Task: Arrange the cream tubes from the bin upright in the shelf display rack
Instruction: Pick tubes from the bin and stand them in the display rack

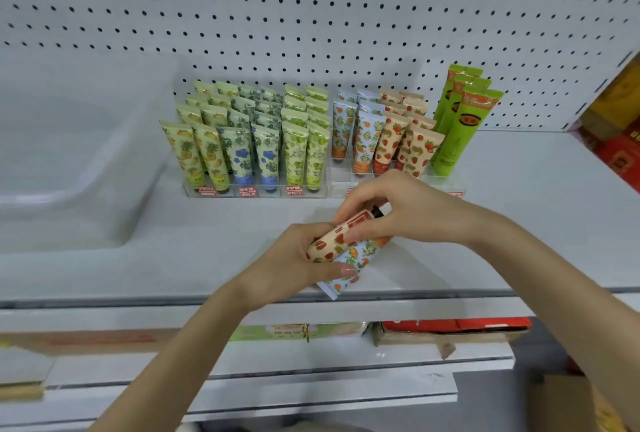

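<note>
**White shelf (194, 258): two tubes in hand**

Pegboard (311, 16) backed the shelf, and a translucent bin (69, 197) sat at its left. Far back against the pegboard stood clear display racks (256, 193), filled with cream tubes (239, 151) upright on their caps, in rows by pattern. Tall green tubes (457, 126) closed the right end. Near the shelf's front edge, the left grip (294, 265) curled round two tubes lying crosswise: a strawberry-print tube (334, 243) on top and a blue orange-print tube (349, 270) beneath it. The right grip (405, 210) pinched the strawberry-print tube near its dark cap (377, 212). Red and green cartons (457, 326) lay on the shelf below.
</note>
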`<move>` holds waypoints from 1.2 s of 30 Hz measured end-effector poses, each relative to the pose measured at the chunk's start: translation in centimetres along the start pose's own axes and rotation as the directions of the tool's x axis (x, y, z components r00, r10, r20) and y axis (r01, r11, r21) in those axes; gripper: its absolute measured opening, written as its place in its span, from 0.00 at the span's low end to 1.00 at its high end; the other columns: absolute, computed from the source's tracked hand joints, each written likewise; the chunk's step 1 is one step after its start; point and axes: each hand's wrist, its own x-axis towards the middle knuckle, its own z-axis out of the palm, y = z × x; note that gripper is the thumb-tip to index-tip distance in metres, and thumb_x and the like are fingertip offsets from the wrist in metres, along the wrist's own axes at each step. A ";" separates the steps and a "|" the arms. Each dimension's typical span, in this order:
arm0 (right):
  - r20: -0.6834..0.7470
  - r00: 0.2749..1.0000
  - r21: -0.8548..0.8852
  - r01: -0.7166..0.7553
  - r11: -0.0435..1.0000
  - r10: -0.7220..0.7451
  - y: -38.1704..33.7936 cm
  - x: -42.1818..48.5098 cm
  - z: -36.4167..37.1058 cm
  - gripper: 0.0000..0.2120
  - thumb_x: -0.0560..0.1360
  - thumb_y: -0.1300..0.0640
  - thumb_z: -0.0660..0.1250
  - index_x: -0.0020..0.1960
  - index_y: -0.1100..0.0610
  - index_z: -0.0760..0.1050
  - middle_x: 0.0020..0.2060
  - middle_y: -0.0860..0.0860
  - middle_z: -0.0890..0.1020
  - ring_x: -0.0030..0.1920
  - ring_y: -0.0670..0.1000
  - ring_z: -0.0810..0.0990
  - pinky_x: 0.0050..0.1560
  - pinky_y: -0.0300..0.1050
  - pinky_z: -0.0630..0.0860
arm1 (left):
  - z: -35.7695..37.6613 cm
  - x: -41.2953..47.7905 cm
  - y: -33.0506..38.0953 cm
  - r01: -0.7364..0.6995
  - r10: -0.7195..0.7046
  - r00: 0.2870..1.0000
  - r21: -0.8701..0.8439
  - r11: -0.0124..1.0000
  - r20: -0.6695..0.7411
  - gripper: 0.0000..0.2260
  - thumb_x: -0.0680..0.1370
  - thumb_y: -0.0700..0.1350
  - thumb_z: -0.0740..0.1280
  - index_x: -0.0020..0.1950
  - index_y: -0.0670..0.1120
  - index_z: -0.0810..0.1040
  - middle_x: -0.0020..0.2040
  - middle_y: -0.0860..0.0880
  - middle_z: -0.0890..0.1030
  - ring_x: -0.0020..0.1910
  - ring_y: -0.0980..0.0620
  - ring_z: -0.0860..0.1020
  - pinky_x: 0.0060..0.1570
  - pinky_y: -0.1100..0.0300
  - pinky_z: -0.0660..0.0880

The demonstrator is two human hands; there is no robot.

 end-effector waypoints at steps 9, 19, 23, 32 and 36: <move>-0.022 0.999 -0.019 -0.044 0.999 0.044 0.6 -2.5 -1.4 0.11 0.74 0.56 0.68 0.54 0.45 0.79 0.43 0.47 0.77 0.44 0.42 0.74 0.43 0.32 0.69 | -0.8 -1.3 -0.1 0.042 -0.046 0.998 -0.109 0.993 -0.032 0.16 0.73 0.32 0.70 0.58 0.45 0.80 0.50 0.46 0.85 0.49 0.49 0.83 0.51 0.58 0.79; -0.310 0.922 0.479 -0.057 0.876 0.230 0.9 -5.1 -2.5 0.11 0.76 0.64 0.64 0.56 0.53 0.75 0.48 0.52 0.84 0.47 0.46 0.82 0.47 0.37 0.77 | -2.2 -1.7 -0.2 -0.009 -0.032 0.991 -0.297 0.955 -0.131 0.16 0.74 0.32 0.67 0.62 0.40 0.76 0.52 0.42 0.84 0.48 0.42 0.83 0.45 0.57 0.80; -0.362 0.888 0.687 0.048 0.725 0.284 0.0 -5.5 -3.2 0.32 0.71 0.70 0.66 0.71 0.50 0.62 0.53 0.57 0.82 0.52 0.55 0.83 0.44 0.45 0.81 | -1.9 -1.1 -0.5 -0.049 -0.016 0.984 -0.359 0.932 -0.175 0.16 0.74 0.34 0.67 0.61 0.42 0.76 0.53 0.42 0.84 0.48 0.42 0.83 0.44 0.57 0.80; -0.620 0.733 0.365 -0.048 0.930 0.281 -1.0 -2.7 -6.7 0.06 0.76 0.63 0.66 0.49 0.56 0.71 0.42 0.57 0.82 0.38 0.52 0.82 0.37 0.46 0.82 | -1.5 -0.4 -1.2 -0.187 0.058 0.885 -0.237 0.953 -0.463 0.04 0.76 0.36 0.66 0.49 0.41 0.79 0.41 0.47 0.83 0.35 0.52 0.82 0.33 0.60 0.78; -0.678 0.695 0.188 -0.150 0.971 0.239 -0.7 -0.7 -7.8 0.07 0.75 0.57 0.68 0.40 0.58 0.75 0.35 0.52 0.82 0.33 0.48 0.79 0.33 0.41 0.76 | -1.5 -0.3 -1.5 -0.189 0.050 0.856 -0.221 0.957 -0.514 0.04 0.76 0.39 0.67 0.47 0.42 0.81 0.33 0.50 0.81 0.33 0.53 0.78 0.32 0.61 0.76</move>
